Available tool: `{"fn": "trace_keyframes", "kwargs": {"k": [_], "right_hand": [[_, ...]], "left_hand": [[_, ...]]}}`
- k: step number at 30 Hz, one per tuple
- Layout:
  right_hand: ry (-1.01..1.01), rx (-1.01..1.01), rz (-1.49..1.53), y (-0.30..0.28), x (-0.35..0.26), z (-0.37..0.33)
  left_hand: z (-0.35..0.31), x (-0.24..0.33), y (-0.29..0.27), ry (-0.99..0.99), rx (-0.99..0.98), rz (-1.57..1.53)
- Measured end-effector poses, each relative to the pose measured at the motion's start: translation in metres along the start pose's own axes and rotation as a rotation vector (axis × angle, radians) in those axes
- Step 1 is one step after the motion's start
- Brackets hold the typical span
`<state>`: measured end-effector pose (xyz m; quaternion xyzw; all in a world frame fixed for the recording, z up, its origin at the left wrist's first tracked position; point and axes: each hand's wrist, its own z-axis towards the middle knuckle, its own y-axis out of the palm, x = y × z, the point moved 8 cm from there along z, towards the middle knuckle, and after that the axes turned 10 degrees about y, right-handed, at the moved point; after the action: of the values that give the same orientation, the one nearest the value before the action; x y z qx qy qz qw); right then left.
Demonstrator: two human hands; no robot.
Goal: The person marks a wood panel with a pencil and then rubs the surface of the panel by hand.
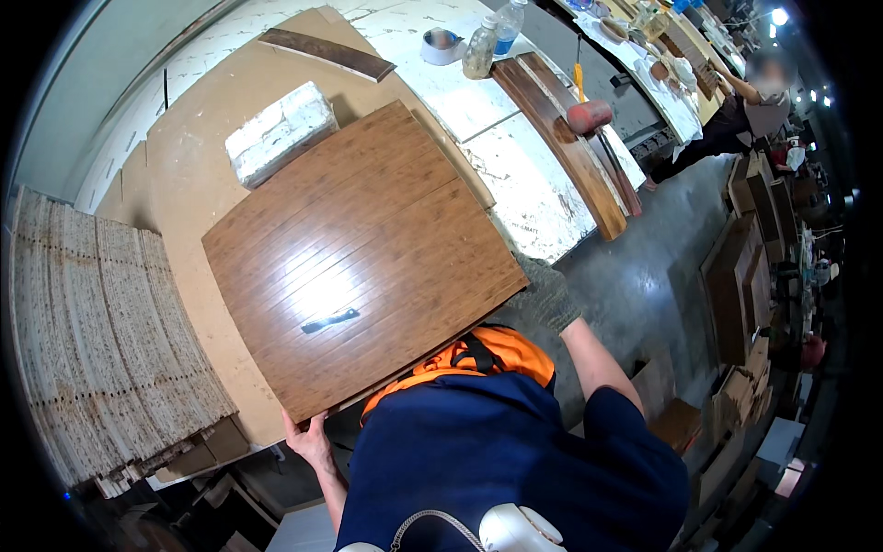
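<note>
The brown wooden panel [377, 230] lies between the left hand [313, 446] and gloved right hand [549, 296]. Both grip its near corners.

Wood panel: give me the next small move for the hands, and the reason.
I would probably firm up the hold at both near corners before shifting the panel: the left hand is at its near left corner, the gloved right hand at its near right, while the far side, close to the white block, has no hand on it.

V. glossy wood panel [382, 244], matt cardbd sheet [189, 175], rough cloth glove [552, 296]
</note>
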<state>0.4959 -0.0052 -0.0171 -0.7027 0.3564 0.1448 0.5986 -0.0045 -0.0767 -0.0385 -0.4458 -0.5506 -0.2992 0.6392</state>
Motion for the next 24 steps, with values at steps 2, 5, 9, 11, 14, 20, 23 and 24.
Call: {"fn": "trace_keyframes", "kwargs": {"k": [2,5,9,11,14,20,23,24], "right_hand": [[-0.005,0.005,-0.026,0.001,0.001,0.001],[-0.006,0.012,-0.027,0.0,0.002,0.0],[-0.014,0.019,-0.008,-0.003,0.001,0.002],[-0.017,0.021,-0.018,-0.004,-0.001,0.001],[-0.024,0.023,-0.015,-0.005,-0.003,0.001],[-0.055,0.021,0.0,-0.004,0.0,0.002],[-0.069,0.021,-0.003,-0.004,0.001,0.003],[-0.069,0.021,0.001,-0.005,-0.001,0.003]], "left_hand": [[0.001,0.002,0.001,-0.003,-0.006,0.005],[0.002,0.0,0.001,0.008,-0.024,-0.007],[0.002,-0.004,0.0,0.014,-0.024,-0.021],[0.003,-0.008,-0.002,0.022,-0.031,-0.022],[0.002,-0.014,-0.004,0.005,-0.037,-0.045],[0.002,-0.009,-0.002,-0.015,-0.016,-0.016],[0.002,-0.003,0.0,0.004,-0.017,-0.009],[0.002,-0.001,0.001,-0.012,-0.026,0.003]]}}
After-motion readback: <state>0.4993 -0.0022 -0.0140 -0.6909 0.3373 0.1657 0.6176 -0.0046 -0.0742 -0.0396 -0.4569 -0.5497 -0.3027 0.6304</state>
